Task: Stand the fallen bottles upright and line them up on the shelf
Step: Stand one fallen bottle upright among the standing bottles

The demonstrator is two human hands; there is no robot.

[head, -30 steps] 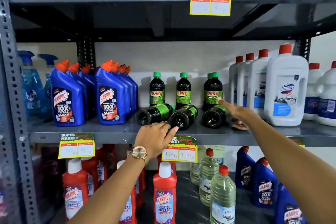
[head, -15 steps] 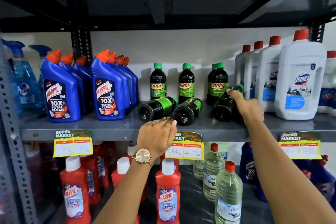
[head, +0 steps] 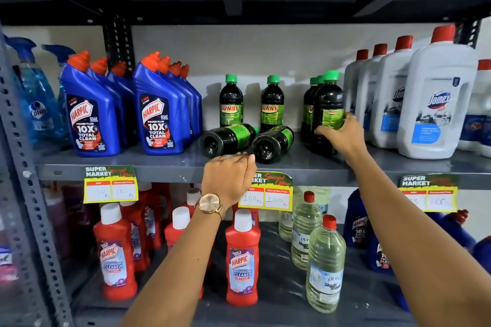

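The right hand (head: pixel 342 135) is seen closed around the lower label band of a dark green-capped bottle (head: pixel 327 111), which is held upright at about 2 o'clock from the frame centre, just in front of two like bottles (head: pixel 309 109) at the rear of the middle shelf (head: pixel 164 167); whether its base is fully seated cannot be told, the base being partly hidden by the hand. Two fallen bottles are noted lying on their sides at 12 o'clock, bases toward the viewer: the left one (head: pixel 225 138) and the right one (head: pixel 271 142), set close side by side; behind them two more (head: pixel 231 103) are standing. The left hand (head: pixel 228 178) is rested on the shelf's front edge at 6 o'clock from the fallen pair, fingers curled and gripping nothing. White jugs (head: pixel 435 103) are crowded at 3 o'clock.

The bottles are judged to be full, hence moderately heavy, of stiff smooth plastic; rolling is likely once they are disturbed. A grasp around the labelled mid-body is advised, the glossy shoulder being judged more slippery; the cap end is to be swung up and rearward.
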